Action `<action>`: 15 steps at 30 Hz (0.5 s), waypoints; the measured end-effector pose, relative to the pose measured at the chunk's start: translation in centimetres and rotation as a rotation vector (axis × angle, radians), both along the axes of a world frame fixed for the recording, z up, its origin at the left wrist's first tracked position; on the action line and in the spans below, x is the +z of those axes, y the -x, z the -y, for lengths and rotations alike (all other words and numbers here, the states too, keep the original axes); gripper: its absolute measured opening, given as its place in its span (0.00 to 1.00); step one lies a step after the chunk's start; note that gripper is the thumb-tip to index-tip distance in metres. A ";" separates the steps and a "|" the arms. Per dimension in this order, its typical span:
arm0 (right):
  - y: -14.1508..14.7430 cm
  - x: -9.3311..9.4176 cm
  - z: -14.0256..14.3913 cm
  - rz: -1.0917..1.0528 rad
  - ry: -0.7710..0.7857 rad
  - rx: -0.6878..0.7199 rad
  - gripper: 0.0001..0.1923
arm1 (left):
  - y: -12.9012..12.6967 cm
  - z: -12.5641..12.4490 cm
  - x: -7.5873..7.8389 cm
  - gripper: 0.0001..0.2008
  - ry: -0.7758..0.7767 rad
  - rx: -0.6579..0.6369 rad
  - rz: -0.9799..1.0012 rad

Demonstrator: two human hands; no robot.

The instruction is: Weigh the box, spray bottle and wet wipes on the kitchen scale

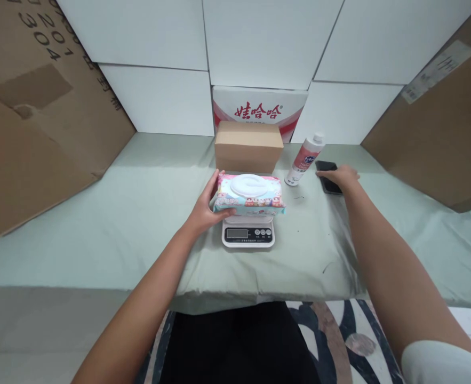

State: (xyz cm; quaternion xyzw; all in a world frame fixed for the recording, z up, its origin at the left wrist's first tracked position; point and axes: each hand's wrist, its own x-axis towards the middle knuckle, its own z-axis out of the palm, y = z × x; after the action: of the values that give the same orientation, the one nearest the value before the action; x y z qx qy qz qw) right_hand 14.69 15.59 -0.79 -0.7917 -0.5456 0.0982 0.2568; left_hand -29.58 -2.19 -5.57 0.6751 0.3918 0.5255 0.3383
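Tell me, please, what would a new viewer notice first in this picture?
First the bright wipes pack in the middle, lying on a small scale, with the left hand gripping its left end. To the right, the right hand rests on a dark phone, beside a leaning white bottle. Behind the pack stands a small brown box on the green cloth.

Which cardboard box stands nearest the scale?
The small plain brown box, directly behind the scale and wipes pack. The other brown boxes are large ones leaning at the far left and right edges.
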 end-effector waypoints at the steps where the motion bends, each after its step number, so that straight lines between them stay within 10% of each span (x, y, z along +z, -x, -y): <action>1: 0.1 0.2 0.0 -0.007 0.051 -0.067 0.30 | 0.0 0.0 0.0 0.63 0.003 -0.003 0.001; 15: 0.5 0.9 0.0 -0.005 0.189 -0.180 0.30 | 0.0 0.1 0.2 0.65 0.024 -0.017 0.022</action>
State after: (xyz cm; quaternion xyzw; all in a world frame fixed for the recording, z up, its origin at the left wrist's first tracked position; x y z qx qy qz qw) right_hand 14.16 15.60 0.11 -0.8578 -0.4600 0.1278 0.1905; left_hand -29.62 -2.31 -5.36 0.6686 0.3884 0.5254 0.3552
